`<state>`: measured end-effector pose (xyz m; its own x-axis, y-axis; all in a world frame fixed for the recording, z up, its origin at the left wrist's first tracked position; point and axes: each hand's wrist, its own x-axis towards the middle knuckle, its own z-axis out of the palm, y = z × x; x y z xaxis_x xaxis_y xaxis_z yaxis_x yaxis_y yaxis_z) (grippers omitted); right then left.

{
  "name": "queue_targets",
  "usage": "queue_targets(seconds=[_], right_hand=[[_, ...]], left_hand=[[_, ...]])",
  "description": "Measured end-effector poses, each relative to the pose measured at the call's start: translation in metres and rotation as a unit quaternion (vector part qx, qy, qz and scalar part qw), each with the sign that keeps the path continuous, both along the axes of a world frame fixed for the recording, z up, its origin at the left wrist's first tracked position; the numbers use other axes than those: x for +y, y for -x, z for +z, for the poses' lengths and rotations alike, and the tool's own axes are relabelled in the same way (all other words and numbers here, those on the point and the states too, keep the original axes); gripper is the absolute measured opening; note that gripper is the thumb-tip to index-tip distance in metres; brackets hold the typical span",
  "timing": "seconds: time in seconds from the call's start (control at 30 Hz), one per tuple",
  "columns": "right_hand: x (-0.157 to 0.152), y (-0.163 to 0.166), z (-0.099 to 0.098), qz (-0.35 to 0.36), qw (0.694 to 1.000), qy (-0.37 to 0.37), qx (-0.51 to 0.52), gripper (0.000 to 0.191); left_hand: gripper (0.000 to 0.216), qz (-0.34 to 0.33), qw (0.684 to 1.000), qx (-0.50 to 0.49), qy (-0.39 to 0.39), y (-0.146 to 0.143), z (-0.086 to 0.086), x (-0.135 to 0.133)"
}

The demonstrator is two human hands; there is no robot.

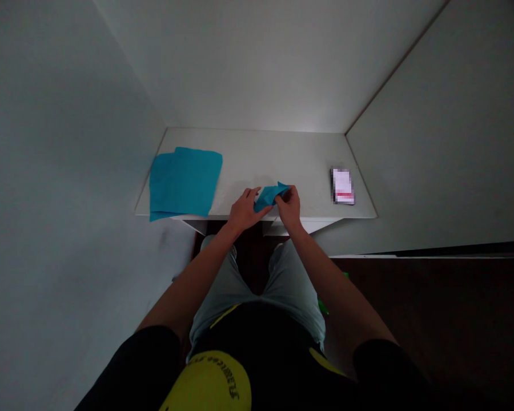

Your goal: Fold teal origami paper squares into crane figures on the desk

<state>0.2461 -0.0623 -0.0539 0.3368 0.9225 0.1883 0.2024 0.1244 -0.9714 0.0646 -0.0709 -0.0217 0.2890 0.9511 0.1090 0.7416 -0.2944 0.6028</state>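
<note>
A small piece of folded blue paper (266,197) is held between my two hands above the front part of the white desk (257,157). My left hand (243,210) grips its left end, with the thumb along the near side and the fingers behind. A bit of white shows by those fingertips. On the other end, my right hand (289,206) pinches the paper with curled fingers, and a pointed corner sticks up beside them. Flat on the desk's left side lie overlapping blue sheets (184,182), their lower edge reaching past the desk's front edge.
A blurred, upright-lying phone-like rectangle (342,186) rests on the desk's right side. Walls border the desk at the back, left and right. Below the front edge, my legs (223,285) are under me, with a dark floor (432,319) to the right.
</note>
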Motion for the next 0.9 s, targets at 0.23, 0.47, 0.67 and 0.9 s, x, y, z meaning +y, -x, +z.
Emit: queue_targets(seconds=[0.23, 0.47, 0.67, 0.9], right_hand=[[-0.008, 0.003, 0.006, 0.084, 0.985, 0.1, -0.11, 0.044], [-0.01, -0.019, 0.004, 0.061, 0.976, 0.096, -0.188, 0.043], [-0.007, -0.035, 0.0, 0.06, 0.956, 0.104, -0.266, 0.046], [0.002, -0.045, -0.002, 0.035, 0.963, 0.112, -0.244, 0.025]], left_hand=[[0.083, -0.027, 0.999, 0.02, -0.015, -0.004, -0.007, 0.003], [0.069, -0.029, 0.999, 0.024, -0.025, -0.004, -0.017, 0.005], [0.071, -0.037, 0.998, 0.035, -0.028, -0.004, -0.019, 0.005], [0.051, 0.003, 1.0, 0.011, -0.014, -0.009, -0.019, 0.003]])
